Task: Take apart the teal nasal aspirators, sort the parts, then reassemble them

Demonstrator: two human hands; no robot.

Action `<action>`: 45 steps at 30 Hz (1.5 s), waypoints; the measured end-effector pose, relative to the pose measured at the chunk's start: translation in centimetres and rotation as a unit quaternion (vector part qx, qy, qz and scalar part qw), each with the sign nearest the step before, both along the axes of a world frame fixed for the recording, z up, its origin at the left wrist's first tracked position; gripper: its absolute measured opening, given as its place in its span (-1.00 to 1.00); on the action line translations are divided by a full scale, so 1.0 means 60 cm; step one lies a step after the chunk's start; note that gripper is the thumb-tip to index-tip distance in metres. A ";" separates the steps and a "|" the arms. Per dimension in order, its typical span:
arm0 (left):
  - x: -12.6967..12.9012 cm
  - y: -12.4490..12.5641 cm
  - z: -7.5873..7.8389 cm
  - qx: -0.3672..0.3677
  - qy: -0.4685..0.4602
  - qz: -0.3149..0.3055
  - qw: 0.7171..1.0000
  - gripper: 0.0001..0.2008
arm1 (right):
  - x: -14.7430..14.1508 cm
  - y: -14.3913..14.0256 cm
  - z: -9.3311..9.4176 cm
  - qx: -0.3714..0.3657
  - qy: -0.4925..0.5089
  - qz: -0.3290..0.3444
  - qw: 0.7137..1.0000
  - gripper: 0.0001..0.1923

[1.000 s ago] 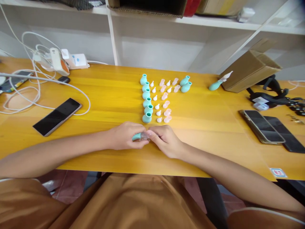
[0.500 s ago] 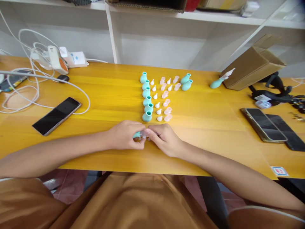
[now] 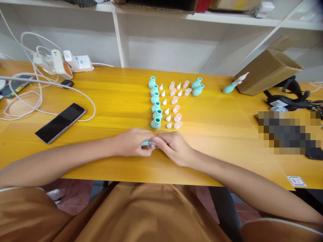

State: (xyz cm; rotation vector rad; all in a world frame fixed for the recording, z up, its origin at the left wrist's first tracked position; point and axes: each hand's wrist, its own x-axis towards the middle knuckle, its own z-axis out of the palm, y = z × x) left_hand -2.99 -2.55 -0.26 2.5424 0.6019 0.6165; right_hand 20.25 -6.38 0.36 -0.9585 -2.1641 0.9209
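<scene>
Nothing much has shifted since half a second ago: both hands stay pinched together at the near edge of the yellow wooden bench, same spot.

Left hand grip is closed around a small teal rubber bulb with a clear plastic tip. Bulb lies flat, long axis running 9 to 3 o'clock, teal end toward 9, clear end toward 3. Right hand meets it from 3 o'clock, fingertips pinched narrow on the clear end; what else they hold is hidden. Both hands touch the piece, left carries most of it.

Just beyond the hands at 12 o'clock: column of six upright teal bulbs, mouths open and nothing seen in them, then a column of small white cone tips, then a column of translucent pink caps. Two more teal bulbs lie tipped at the far end of the rows.

At 2 o'clock, an assembled teal bulb with white nozzle lies touching a brown cardboard box; the box's contents can't be seen. At 10 o'clock, a black smartphone lies face up, with white cables beyond it.
</scene>
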 end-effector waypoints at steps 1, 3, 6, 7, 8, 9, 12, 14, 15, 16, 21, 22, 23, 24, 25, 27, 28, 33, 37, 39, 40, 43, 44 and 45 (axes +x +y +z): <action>0.000 0.000 -0.001 0.002 -0.001 0.000 1.000 -0.93 | 0.000 0.000 0.000 -0.002 -0.003 0.000 1.000 -0.46; -0.001 0.000 -0.003 0.009 -0.002 0.001 1.000 -0.94 | 0.000 0.001 -0.001 -0.006 -0.008 -0.001 1.000 -0.45; -0.002 -0.001 -0.006 0.027 -0.003 0.007 1.000 -0.94 | -0.001 0.000 0.000 -0.006 -0.015 -0.003 1.000 -0.45; -0.002 -0.002 -0.007 0.033 -0.005 0.008 0.999 -0.93 | -0.001 0.000 0.000 -0.006 -0.017 -0.004 1.000 -0.45; -0.003 -0.002 -0.007 0.038 -0.006 0.010 0.999 -0.93 | -0.001 0.000 0.000 -0.005 -0.018 -0.005 1.000 -0.45; -0.003 -0.002 -0.008 0.040 -0.006 0.012 0.999 -0.93 | -0.002 0.000 0.000 -0.004 -0.020 -0.005 1.000 -0.45; -0.004 -0.002 -0.008 0.044 0.002 0.014 0.999 -0.93 | -0.002 0.001 -0.001 0.000 -0.019 -0.005 1.000 -0.44; -0.003 0.000 -0.009 0.050 -0.001 0.012 0.999 -0.92 | -0.001 0.001 -0.001 0.003 -0.019 -0.008 1.000 -0.43; -0.003 0.000 -0.010 0.052 -0.006 0.011 0.999 -0.90 | -0.001 0.002 -0.001 0.004 -0.018 -0.010 1.000 -0.43; -0.002 0.002 -0.011 0.055 -0.009 0.009 0.998 -0.87 | -0.001 0.002 -0.001 0.006 -0.017 -0.013 1.000 -0.42; -0.004 0.011 -0.016 0.091 -0.012 -0.011 0.996 -0.83 | 0.000 0.002 -0.001 0.012 -0.018 -0.009 1.000 -0.43; -0.004 0.013 -0.015 0.099 -0.015 -0.020 0.995 -0.83 | 0.000 0.001 -0.001 0.015 -0.021 -0.008 1.000 -0.43; -0.005 0.015 -0.014 0.108 -0.019 -0.030 0.993 -0.84 | 0.000 0.001 0.000 0.017 -0.023 -0.005 1.000 -0.43; -0.006 0.017 -0.013 0.118 -0.025 -0.040 0.992 -0.85 | 0.001 0.001 0.001 0.021 -0.026 -0.003 0.999 -0.43; -0.007 0.018 -0.012 0.130 -0.033 -0.049 0.990 -0.87 | 0.001 0.000 0.002 0.025 -0.028 0.000 0.999 -0.43; -0.007 0.019 -0.010 0.155 -0.046 -0.058 0.985 -0.93 | 0.002 -0.001 0.004 0.034 -0.032 0.006 0.999 -0.44; -0.008 0.019 -0.010 0.166 -0.051 -0.058 0.983 -0.95 | 0.002 -0.001 0.004 0.038 -0.032 0.009 0.999 -0.44; -0.009 0.017 -0.015 0.176 -0.032 -0.028 0.983 -0.98 | 0.001 0.003 0.003 0.052 -0.031 0.018 0.998 -0.45; -0.008 0.018 -0.015 0.167 -0.032 -0.015 0.985 -0.94 | 0.003 0.010 -0.001 0.062 -0.032 0.016 0.997 -0.43; -0.007 0.019 -0.014 0.169 -0.039 -0.016 0.985 -0.93 | 0.005 0.014 -0.004 0.069 -0.043 0.013 0.997 -0.42; -0.007 0.020 -0.014 0.171 -0.040 -0.016 0.984 -0.94 | 0.005 0.015 -0.005 0.073 -0.049 0.012 0.996 -0.42; -0.006 0.022 -0.013 0.178 -0.042 -0.016 0.983 -0.94 | 0.007 0.018 -0.007 0.081 -0.061 0.011 0.995 -0.41; -0.006 0.022 -0.013 0.179 -0.041 -0.015 0.983 -0.93 | 0.007 0.019 -0.008 0.083 -0.062 0.012 0.995 -0.41; -0.006 0.022 -0.013 0.179 -0.040 -0.014 0.983 -0.93 | 0.007 0.020 -0.008 0.084 -0.063 0.012 0.994 -0.41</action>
